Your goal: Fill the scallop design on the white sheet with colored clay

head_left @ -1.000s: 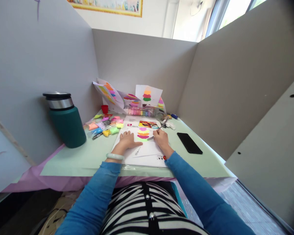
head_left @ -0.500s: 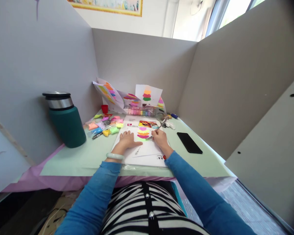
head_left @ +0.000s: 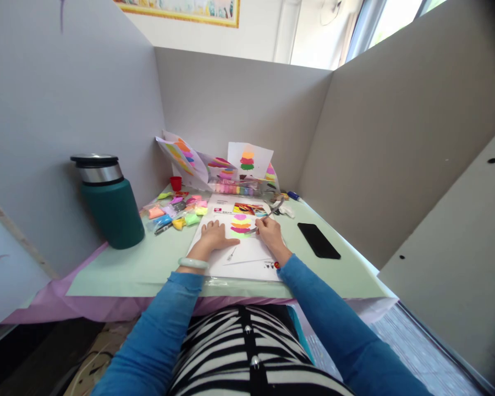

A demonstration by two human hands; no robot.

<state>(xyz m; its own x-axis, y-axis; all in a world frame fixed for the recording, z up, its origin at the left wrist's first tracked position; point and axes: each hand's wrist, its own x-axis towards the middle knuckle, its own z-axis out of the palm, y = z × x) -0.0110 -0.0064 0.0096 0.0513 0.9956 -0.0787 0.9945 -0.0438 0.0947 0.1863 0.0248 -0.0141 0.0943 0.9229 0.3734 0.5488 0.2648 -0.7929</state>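
Note:
A white sheet (head_left: 247,256) lies on the desk in front of me, bearing a stack of pink, yellow, red and green clay shapes (head_left: 241,224). My left hand (head_left: 213,236) rests flat on the sheet's left part, fingers spread, a pale bangle on the wrist. My right hand (head_left: 270,233) is closed round a thin metal tool (head_left: 268,214) whose tip touches the right edge of the clay shapes.
Small bags of coloured clay (head_left: 177,212) lie at the left. A green flask (head_left: 107,201) stands further left. A black phone (head_left: 318,240) lies at the right. Finished sheets (head_left: 247,159) and a clay box (head_left: 235,188) lean against the back partition.
My right hand and the tool have shifted slightly up and left along the clay shapes. My left hand stays in place.

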